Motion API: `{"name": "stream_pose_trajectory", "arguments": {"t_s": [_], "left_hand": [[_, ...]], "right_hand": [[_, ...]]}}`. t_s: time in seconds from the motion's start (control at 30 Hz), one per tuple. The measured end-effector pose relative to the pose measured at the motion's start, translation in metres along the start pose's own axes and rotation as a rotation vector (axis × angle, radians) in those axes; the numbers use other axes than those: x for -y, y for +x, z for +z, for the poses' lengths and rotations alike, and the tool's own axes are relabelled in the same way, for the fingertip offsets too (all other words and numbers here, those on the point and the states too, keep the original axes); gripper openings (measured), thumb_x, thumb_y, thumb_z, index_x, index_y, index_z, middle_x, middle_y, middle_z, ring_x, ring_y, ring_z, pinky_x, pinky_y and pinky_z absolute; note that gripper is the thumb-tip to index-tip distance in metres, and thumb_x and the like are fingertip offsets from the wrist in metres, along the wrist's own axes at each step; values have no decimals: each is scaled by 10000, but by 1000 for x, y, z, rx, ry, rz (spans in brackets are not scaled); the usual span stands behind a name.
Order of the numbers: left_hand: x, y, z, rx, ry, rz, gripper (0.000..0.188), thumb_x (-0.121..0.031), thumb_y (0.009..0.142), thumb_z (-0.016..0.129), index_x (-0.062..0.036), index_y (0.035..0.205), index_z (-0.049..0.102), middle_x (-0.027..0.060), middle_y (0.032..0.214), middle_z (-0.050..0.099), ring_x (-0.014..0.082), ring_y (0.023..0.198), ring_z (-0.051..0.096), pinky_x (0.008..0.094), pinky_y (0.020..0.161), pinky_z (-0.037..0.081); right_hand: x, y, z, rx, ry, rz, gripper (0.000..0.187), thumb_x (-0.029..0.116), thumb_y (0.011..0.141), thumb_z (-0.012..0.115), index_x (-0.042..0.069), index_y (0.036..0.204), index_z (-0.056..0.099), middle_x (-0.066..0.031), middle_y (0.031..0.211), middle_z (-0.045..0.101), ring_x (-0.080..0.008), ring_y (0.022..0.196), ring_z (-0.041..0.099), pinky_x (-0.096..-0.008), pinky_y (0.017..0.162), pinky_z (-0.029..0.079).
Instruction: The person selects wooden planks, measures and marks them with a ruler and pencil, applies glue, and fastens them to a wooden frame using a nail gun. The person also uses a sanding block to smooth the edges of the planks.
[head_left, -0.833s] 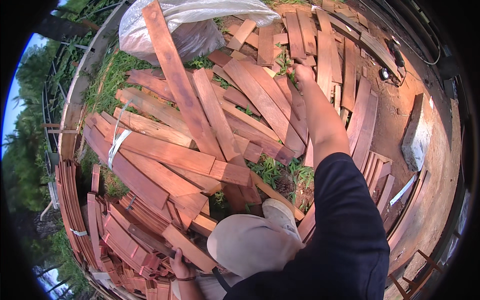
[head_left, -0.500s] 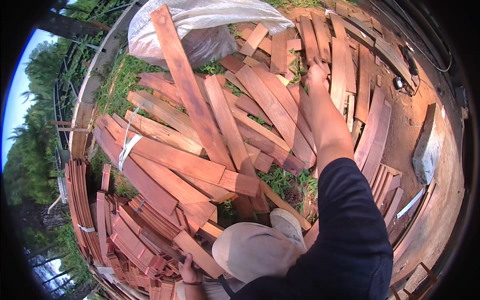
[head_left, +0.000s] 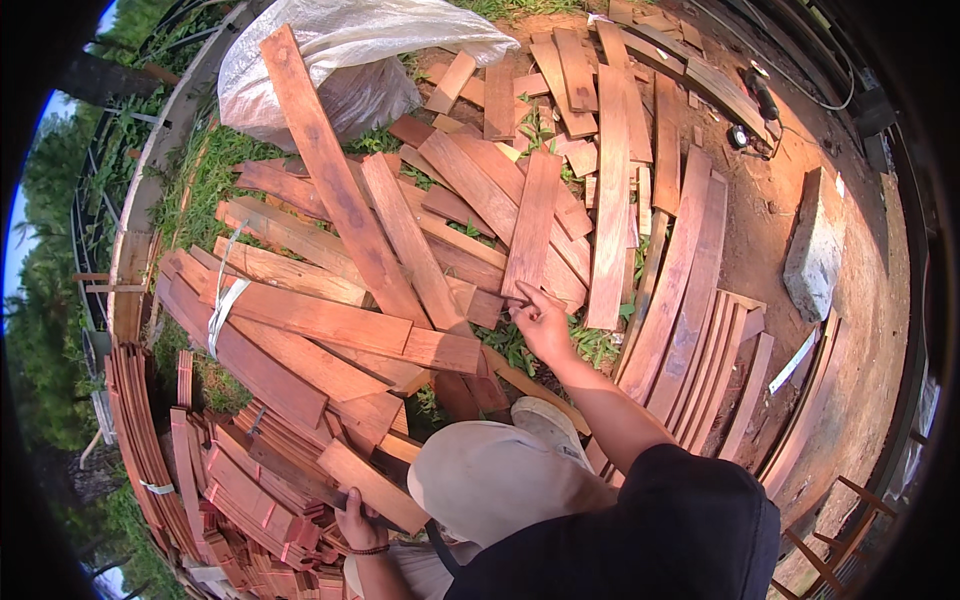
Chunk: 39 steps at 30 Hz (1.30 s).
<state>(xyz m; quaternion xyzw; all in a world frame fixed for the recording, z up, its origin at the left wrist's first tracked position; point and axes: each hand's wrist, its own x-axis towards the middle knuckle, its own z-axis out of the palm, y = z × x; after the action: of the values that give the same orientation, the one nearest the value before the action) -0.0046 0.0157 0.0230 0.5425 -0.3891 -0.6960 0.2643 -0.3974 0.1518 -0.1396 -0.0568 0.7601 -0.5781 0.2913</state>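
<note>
My right hand (head_left: 540, 322) is at the near end of a reddish-brown wooden board (head_left: 536, 215), thumb and fingers closed on that end. The board's far part lies across other loose boards. Low on the left, my left hand (head_left: 358, 522) is closed around a long dark strip (head_left: 290, 470); whether this is a blade or wood I cannot tell. A short, lighter board (head_left: 372, 487) lies over the strip beside my thumb, its right end near my knee. Further boards (head_left: 345, 330) criss-cross in front of me, one bundle tied with a white band (head_left: 226, 312).
A white woven sack (head_left: 350, 110) stands at the far left of the pile. Bundled thin slats (head_left: 150, 450) are at the left. On the right are a pale stone block (head_left: 815, 245), a corded power tool (head_left: 763, 95) and curved planks (head_left: 690, 270). Grass grows between the boards.
My right hand has come back toward me from the far boards, bringing a board that now lies over the pile. The view has shifted slightly; my left hand stays by the short board.
</note>
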Motion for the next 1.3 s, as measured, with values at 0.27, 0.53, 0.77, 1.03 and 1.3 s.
{"name": "stream_pose_trajectory", "arguments": {"t_s": [0.27, 0.53, 0.77, 1.03, 1.3], "left_hand": [[0, -1, 2, -34, -48, 96, 124, -166, 947, 585, -65, 905, 526, -17, 622, 476, 77, 502, 442, 215, 467, 340], [-15, -9, -15, -117, -44, 180, 126, -131, 954, 623, -30, 1029, 611, -40, 701, 564, 39, 538, 477, 197, 494, 348], [-43, -22, -2, -87, -173, 211, 95, -94, 945, 633, -44, 1022, 615, -53, 761, 566, 35, 589, 487, 203, 534, 389], [-212, -133, 56, 86, -104, 175, 108, -91, 938, 641, -36, 1015, 590, -37, 760, 573, 54, 606, 526, 213, 538, 415], [-385, -254, 103, 155, -156, 102, 140, -86, 944, 613, -36, 1062, 557, -4, 770, 610, 87, 620, 607, 206, 503, 416]], "right_hand": [[25, 70, -42, -279, -645, 61, 562, 497, 778, 725, -8, 1017, 670, -268, 976, 692, -406, 982, 666, -444, 863, 518], [49, 79, 20, -61, 174, 383, 233, 195, 893, 710, 115, 766, 531, 20, 533, 428, -109, 367, 312, -258, 347, 220], [175, -62, 39, 410, 589, 179, 155, 192, 958, 638, 116, 1071, 563, 42, 726, 562, -40, 466, 357, -201, 420, 262], [379, -238, 85, 796, 626, 247, 236, 120, 948, 637, 115, 1163, 541, 33, 812, 574, -26, 525, 414, -195, 462, 314], [545, -334, 14, 636, 455, 236, 286, 140, 916, 694, 123, 1161, 548, 50, 862, 586, -23, 590, 449, -189, 478, 302]]}}
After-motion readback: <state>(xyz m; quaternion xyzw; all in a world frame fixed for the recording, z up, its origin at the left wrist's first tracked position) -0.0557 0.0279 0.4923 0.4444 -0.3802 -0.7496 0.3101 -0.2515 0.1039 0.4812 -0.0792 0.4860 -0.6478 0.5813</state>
